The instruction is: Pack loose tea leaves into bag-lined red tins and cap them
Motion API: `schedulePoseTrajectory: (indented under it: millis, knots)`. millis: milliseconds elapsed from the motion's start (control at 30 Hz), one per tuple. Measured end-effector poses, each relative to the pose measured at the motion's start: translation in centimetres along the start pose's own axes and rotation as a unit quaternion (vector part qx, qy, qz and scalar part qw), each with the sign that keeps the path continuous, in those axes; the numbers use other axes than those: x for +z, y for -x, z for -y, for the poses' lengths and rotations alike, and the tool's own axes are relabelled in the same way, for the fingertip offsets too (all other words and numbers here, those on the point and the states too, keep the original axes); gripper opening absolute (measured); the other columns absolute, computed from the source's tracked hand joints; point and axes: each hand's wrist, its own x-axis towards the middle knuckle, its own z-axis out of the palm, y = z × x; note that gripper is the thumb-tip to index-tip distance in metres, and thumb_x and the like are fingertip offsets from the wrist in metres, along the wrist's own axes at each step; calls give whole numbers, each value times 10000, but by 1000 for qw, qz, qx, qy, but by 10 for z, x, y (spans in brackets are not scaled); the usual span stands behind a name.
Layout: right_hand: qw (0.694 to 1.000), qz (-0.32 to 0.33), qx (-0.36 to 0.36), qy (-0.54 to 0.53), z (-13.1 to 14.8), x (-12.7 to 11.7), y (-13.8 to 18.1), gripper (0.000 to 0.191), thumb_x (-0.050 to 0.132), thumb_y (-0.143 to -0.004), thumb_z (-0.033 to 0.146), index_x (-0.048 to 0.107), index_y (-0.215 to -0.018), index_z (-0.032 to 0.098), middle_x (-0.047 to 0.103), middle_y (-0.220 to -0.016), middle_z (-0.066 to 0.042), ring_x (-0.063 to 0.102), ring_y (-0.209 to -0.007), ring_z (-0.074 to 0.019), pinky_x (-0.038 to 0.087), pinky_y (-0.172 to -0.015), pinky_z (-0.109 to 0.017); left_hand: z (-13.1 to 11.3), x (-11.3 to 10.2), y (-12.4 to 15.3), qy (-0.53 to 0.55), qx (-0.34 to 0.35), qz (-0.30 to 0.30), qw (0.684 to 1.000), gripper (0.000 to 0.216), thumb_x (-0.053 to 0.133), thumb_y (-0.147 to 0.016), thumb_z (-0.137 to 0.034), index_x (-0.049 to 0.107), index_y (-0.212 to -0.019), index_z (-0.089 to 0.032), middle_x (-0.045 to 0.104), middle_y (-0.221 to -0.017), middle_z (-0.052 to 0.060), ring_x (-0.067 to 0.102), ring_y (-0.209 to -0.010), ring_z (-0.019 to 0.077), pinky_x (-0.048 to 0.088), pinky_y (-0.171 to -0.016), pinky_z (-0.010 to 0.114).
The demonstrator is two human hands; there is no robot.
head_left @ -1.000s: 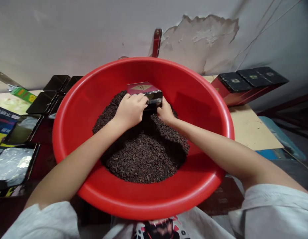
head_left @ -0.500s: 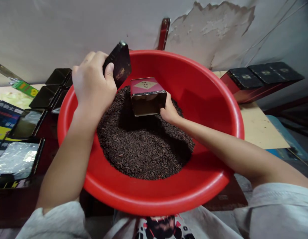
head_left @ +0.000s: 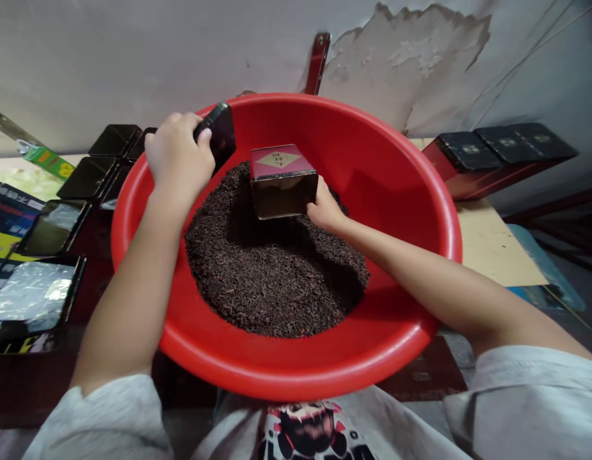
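Note:
A large red basin (head_left: pixel 401 191) holds a heap of dark, dry loose tea leaves (head_left: pixel 276 287). My right hand (head_left: pixel 326 206) grips the side of a red tea tin (head_left: pixel 283 167), which lies tipped over the leaves with its open mouth toward me. Some pale lining shows inside the tin. At the basin's upper left rim, my left hand (head_left: pixel 183 150) is closed around a black tin lid (head_left: pixel 223 133), thumb on its near side. The lid is tilted and apart from the tin.
Several open tins (head_left: pixel 89 177) stand left of the basin, one with clear plastic (head_left: pixel 32 297) at its mouth. Several closed red tins with black lids (head_left: pixel 470 151) stand on a board (head_left: pixel 497 249) at the right. A peeling wall (head_left: pixel 410 51) rises behind.
My left hand has lowered the lid slightly and moved it a little left, turning its flat face. My right hand and the tin stay almost in place.

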Motion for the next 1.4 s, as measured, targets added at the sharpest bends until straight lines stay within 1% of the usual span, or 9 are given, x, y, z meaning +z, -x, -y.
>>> schedulePoseTrajectory:
  millis: [367,633,700,767,833,900,1000,1133,1400]
  knots:
    - [999,-6,10,30,20,-15,1,736,448,-638,37,446,-1362,167,540,-1149,-114,554,-1040,-247,442,-985,-433,22,73,-6,-169,84,150,971,301,437,-858,-209,692,-989,-116,646,-1051,174,606,-980,338,403,-846,453]
    - [994,-80,38,-63,46,-48,-10,471,396,-641,24,697,-983,142,695,-1047,-54,603,-1059,-224,430,-1012,-406,22,88,-4,-148,45,246,957,268,508,-824,-262,679,-999,-152,673,-1087,148,611,-1020,330,419,-841,420]
    - [990,-81,87,-81,57,-58,-9,395,401,-631,17,706,-860,124,706,-881,-68,635,-893,-221,478,-908,-413,17,73,-5,-54,20,144,988,253,467,-832,-212,672,-974,-174,678,-1071,109,615,-996,287,439,-829,397]
    - [985,-64,132,-95,67,-64,-5,304,424,-636,25,686,-754,121,667,-722,-62,607,-719,-198,495,-778,-405,6,49,0,77,35,-55,995,267,417,-824,-123,651,-945,-165,681,-1003,77,617,-937,222,461,-815,351]
    - [977,-39,167,-129,73,-64,0,214,461,-644,49,654,-689,129,610,-629,-42,537,-600,-155,470,-658,-354,-10,22,16,192,111,-244,944,243,409,-800,-72,626,-888,-135,661,-884,58,613,-826,170,480,-761,300]
    - [968,-15,182,-173,75,-61,4,149,487,-649,73,622,-647,137,575,-602,-26,475,-548,-117,412,-573,-295,-27,-1,38,225,259,-310,887,182,457,-793,-97,627,-823,-153,638,-790,25,589,-764,159,478,-751,297]
    - [962,25,175,-209,75,-54,7,103,504,-649,86,575,-600,143,538,-583,-6,432,-530,-88,333,-519,-250,-49,-12,68,190,401,-100,891,216,445,-824,-109,646,-898,-144,634,-789,38,602,-775,177,489,-758,306]
    - [955,82,158,-237,78,-49,10,49,547,-673,106,570,-651,142,489,-542,28,370,-473,-64,268,-470,-238,-57,3,76,72,357,181,914,293,448,-834,-86,625,-1067,-106,607,-1071,104,606,-974,217,489,-884,335]
    - [994,94,14,-62,77,-50,12,63,581,-736,189,610,-733,133,460,-551,31,385,-528,-79,292,-535,-257,-54,18,61,-94,271,329,900,324,547,-839,-208,585,-1127,-65,650,-1071,181,629,-1006,345,502,-838,427]
